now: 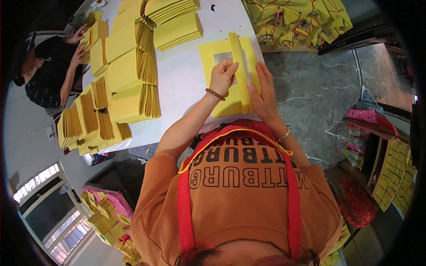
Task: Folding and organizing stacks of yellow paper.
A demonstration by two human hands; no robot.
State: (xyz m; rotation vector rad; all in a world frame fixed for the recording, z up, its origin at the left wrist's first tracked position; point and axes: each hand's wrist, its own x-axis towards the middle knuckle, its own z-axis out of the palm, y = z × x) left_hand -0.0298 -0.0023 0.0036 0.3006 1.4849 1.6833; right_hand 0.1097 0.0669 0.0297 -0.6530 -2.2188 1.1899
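Note:
Close in front of me on the white table lies a yellow paper sheet (220, 104) with a silver patch, a narrow strip of it folded up along the middle. My left hand (224, 79) is closed, its thumb and fingers pinching the left side of the raised fold. At the right edge of the paper lies my right hand (265, 93), fingers stretched out and thumb apart, touching the fold's lower right side. Part of the silver patch is hidden behind the left hand and the fold.
Stacks of folded yellow paper (123, 66) fill the table's left side, with more folded paper (177, 32) behind. Across the left corner, a person (51, 71) handles yellow paper. Yellow paper pieces with red strings (297, 22) are heaped beyond the table (186, 71) at the right.

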